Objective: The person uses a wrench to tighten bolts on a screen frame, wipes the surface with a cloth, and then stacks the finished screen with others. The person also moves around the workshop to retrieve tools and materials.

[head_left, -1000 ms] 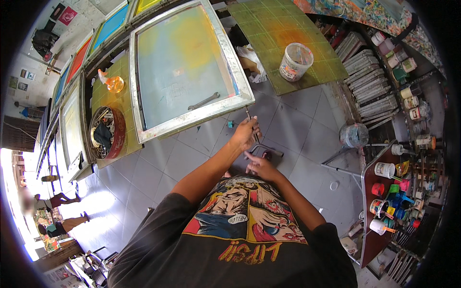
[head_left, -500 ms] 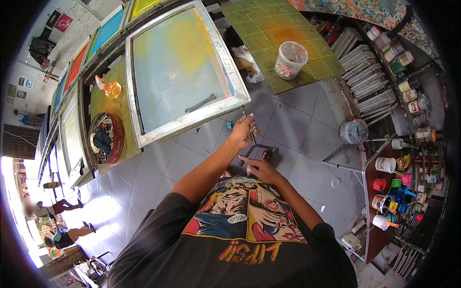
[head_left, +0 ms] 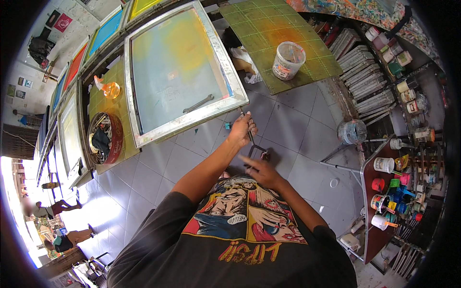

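Note:
My left hand (head_left: 244, 129) is closed around a thin metal rod (head_left: 250, 138), just below the near right corner of the screen-printing frame (head_left: 192, 118). The rod's upper end comes up by that corner; whether it touches the frame I cannot tell. My right hand (head_left: 263, 171) is in front of my shirt, slightly blurred, its index finger stretched toward the left wrist and nothing visible in it. A wrench (head_left: 198, 103) lies on the mesh inside the frame's near edge. Below the left hand, a dark bent metal bar (head_left: 257, 150) shows, its link to the rod unclear.
A spray bottle of orange liquid (head_left: 111, 90) and a round red tin of tools (head_left: 114, 144) stand on the board at left. A plastic tub (head_left: 289, 61) sits on the green board (head_left: 317, 57). At right, a small table (head_left: 370, 192) bears paint pots. Two people are far left.
My right hand has shifted slightly, its fingers loosening a little. The left hand keeps its hold on the rod in nearly the same place. The whole view has shifted slightly.

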A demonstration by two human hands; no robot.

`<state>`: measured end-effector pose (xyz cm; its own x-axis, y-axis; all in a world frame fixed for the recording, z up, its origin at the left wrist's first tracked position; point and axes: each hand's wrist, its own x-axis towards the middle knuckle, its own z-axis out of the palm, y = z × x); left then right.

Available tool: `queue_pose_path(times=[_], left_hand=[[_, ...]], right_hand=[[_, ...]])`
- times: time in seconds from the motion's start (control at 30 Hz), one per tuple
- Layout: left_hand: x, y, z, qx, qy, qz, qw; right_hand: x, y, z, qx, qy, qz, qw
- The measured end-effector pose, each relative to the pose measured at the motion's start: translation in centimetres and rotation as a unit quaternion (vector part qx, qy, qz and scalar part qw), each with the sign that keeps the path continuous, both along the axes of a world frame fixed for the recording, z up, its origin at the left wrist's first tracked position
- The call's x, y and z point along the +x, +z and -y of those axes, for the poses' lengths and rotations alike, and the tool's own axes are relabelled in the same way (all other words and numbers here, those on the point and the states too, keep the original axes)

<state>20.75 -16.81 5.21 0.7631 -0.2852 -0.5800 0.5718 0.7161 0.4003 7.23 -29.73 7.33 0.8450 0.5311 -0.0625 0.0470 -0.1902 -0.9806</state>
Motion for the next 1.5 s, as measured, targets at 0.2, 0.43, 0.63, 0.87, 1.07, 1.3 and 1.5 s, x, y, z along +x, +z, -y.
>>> queue_pose_path(times=[0.2, 0.43, 0.63, 0.87, 1.07, 1.3, 1.5], left_hand=[[0.1, -0.5, 0.0, 0.028, -0.003, 0.011, 1.000], [0.3, -0.9, 0.0, -0.005, 0.026, -0.005, 1.000], [0.7, -0.9, 0.1, 0.014, 0.006, 0.000, 1.000], [0.5, -0.5, 0.0, 0.044, 0.001, 0.018, 0.999], [0.5, -0.5, 0.2, 0.043, 0.016, 0.004, 0.999], [0.6, -0.9, -0.1, 0.032, 0.013, 0.015, 0.999], [0.4, -0.7, 0.2, 0.051, 0.019, 0.015, 0.998]], right_hand=[[1.3, -6.4, -0.5, 0.080, 0.049, -0.259, 0.961], [1.9, -7.0, 1.6, 0.139, -0.237, -0.214, 0.937], [0.0, -0.7, 1.0, -0.031, -0.047, -0.013, 0.998], [1.5, -4.3, -1.6, 0.014, 0.072, -0.157, 0.985], [1.3, -6.5, -1.0, 0.001, 0.072, -0.201, 0.977], [1.2, -12.7, -1.2, 0.031, -0.100, -0.220, 0.970], [1.2, -10.2, 1.3, 0.074, -0.237, -0.086, 0.965]])
